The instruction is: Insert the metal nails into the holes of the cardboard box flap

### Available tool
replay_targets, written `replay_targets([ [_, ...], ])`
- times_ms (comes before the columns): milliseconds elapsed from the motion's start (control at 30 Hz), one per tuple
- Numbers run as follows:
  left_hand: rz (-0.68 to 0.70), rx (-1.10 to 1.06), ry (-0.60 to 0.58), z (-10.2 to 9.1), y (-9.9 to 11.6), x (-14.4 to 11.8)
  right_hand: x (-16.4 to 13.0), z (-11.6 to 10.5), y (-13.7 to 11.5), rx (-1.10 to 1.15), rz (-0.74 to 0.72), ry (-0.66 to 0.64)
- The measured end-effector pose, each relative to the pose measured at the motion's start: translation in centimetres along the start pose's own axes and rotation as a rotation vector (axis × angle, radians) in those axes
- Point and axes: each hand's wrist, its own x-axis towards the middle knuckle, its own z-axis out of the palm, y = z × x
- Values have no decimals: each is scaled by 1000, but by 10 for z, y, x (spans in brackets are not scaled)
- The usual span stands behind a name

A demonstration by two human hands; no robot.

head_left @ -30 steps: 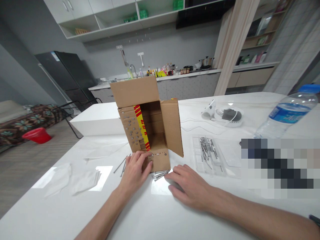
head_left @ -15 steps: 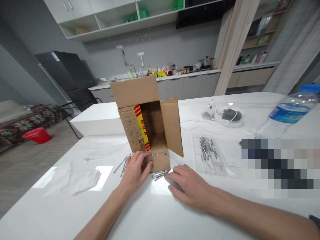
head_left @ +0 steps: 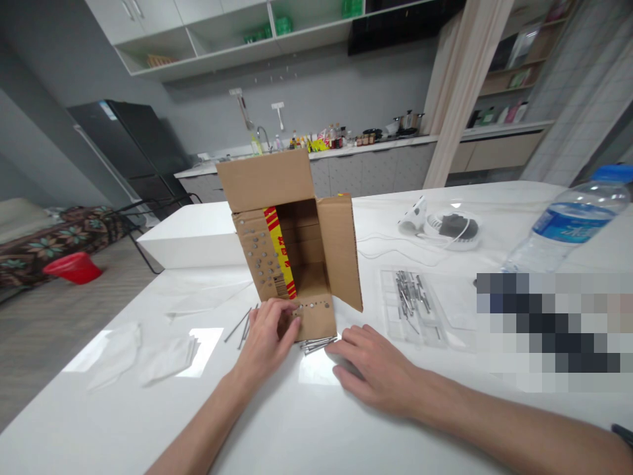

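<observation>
An open cardboard box [head_left: 264, 185] stands upright on the white table, with yellow-red tape and several round grey nail heads on its left flap [head_left: 254, 254]. My left hand [head_left: 267, 333] rests at the left side of the lower flap [head_left: 316, 320], index finger and thumb apart on or against it; its other fingers are partly hidden. Nail heads and small holes line that flap. Several loose nails [head_left: 316, 345] lie under its front edge, others [head_left: 242, 326] left of my hand. My right hand [head_left: 370, 366] lies loosely curved on the table, thumb apart, fingertips beside the nails.
A clear compartment case [head_left: 410, 307] of nails lies to the right. Behind it are a white device [head_left: 413, 216] and a cabled round item [head_left: 452, 229]. A water bottle [head_left: 568, 221] stands far right, near a pixelated patch. Crumpled white tissues [head_left: 165, 359] lie left.
</observation>
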Motion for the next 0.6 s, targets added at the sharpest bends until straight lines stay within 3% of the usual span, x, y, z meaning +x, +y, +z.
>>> replay_targets([
  [333, 24, 37, 7, -1, 0, 0, 1, 0, 0, 13, 8, -5],
  [600, 124, 98, 2, -6, 4, 2, 0, 0, 0, 11, 7, 3],
])
